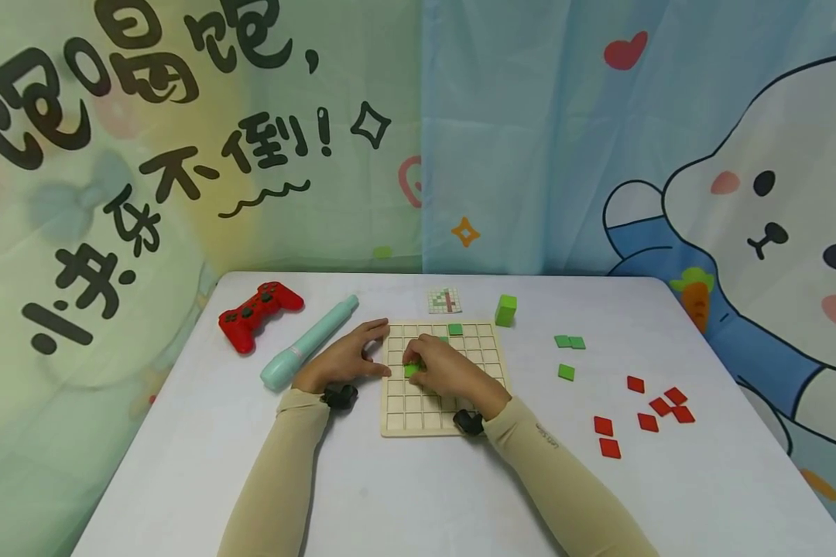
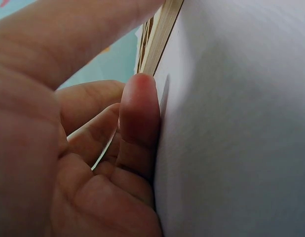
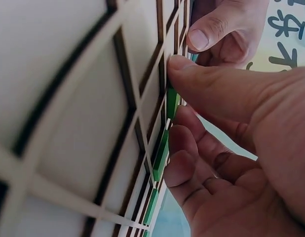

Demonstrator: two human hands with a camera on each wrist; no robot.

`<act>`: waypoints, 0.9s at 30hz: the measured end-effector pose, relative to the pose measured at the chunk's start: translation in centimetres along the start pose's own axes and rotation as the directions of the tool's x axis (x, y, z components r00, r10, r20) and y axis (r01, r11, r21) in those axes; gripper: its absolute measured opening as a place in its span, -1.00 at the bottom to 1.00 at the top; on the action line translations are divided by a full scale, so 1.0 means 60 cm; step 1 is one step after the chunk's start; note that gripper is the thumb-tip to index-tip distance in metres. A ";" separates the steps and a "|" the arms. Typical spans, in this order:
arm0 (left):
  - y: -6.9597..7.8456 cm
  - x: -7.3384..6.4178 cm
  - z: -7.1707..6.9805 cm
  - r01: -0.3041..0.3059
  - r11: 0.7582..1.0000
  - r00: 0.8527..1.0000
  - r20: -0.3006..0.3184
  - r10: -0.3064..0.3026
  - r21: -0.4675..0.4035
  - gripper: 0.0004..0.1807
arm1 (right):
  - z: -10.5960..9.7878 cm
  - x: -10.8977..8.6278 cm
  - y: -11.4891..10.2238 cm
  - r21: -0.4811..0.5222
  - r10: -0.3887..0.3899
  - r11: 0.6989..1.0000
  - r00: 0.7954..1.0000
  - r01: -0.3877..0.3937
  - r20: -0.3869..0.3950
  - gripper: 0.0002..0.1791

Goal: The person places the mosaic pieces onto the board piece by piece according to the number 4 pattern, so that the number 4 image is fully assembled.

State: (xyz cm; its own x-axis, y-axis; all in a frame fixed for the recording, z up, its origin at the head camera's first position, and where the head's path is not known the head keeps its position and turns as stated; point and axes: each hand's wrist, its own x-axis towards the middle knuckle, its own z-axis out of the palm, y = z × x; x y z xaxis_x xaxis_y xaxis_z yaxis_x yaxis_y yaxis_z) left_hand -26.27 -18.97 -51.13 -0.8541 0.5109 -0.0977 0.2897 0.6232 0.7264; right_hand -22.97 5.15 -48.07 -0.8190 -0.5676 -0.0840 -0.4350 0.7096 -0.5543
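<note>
A wooden grid board [image 1: 418,424] lies on the white table. My right hand [image 1: 453,371] is over its left part, thumb and fingertips pinching a green square tile [image 3: 172,102] at a grid cell. Other green tiles [image 3: 161,157] sit in cells beside the fingers in the right wrist view, and one green tile [image 1: 456,329] shows near the board's far edge. My left hand [image 1: 344,360] rests at the board's left edge with fingers spread and thumb against the side. In the left wrist view, a fingertip [image 2: 140,101] lies close to the wooden edge [image 2: 165,37].
Beyond the board lie a small patterned card [image 1: 444,301] and a green block [image 1: 505,310]. Loose green tiles [image 1: 567,372] and several red tiles [image 1: 609,449] are scattered to the right. Left of the board are a mint-green cylinder [image 1: 320,334] and a red game controller [image 1: 258,313].
</note>
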 end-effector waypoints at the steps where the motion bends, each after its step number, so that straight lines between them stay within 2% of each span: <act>1: 0.000 0.000 -0.001 0.000 1.000 1.000 -0.001 0.000 0.000 0.00 | 0.000 0.000 0.000 -0.003 -0.002 1.000 1.000 0.002 0.001 -0.76; 12: 0.002 -0.002 -0.002 -0.003 1.000 1.000 -0.001 0.003 -0.011 -0.02 | -0.006 0.003 -0.003 -0.005 -0.006 1.000 1.000 0.006 0.023 -0.78; 17: 0.001 -0.001 -0.002 -0.012 1.000 1.000 0.000 0.012 -0.002 -0.01 | -0.018 -0.010 -0.004 0.028 -0.017 0.999 1.000 0.016 0.025 -0.75; 20: 0.001 0.000 -0.002 -0.005 1.000 1.000 0.000 0.005 0.001 -0.01 | -0.035 -0.031 0.002 0.067 -0.038 0.997 0.999 0.038 -0.011 -0.73; 23: 0.001 0.002 0.000 0.009 1.000 1.000 0.004 -0.009 -0.004 0.00 | -0.062 -0.060 0.020 0.112 -0.064 0.991 0.995 0.072 -0.082 -0.72; 27: -0.001 0.002 -0.002 0.020 1.000 1.000 -0.002 -0.020 -0.001 0.01 | -0.107 -0.100 0.057 0.176 -0.022 0.983 0.976 0.061 -0.218 -0.70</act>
State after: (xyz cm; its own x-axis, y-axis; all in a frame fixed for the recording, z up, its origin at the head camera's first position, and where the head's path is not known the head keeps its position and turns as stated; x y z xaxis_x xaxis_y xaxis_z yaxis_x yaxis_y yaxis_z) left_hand -26.42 -19.02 -51.13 -0.8605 0.4972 -0.1112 0.2719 0.6326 0.7252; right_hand -21.93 13.68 -44.13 -0.8712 -0.4784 0.1107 -0.4118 0.5891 -0.6952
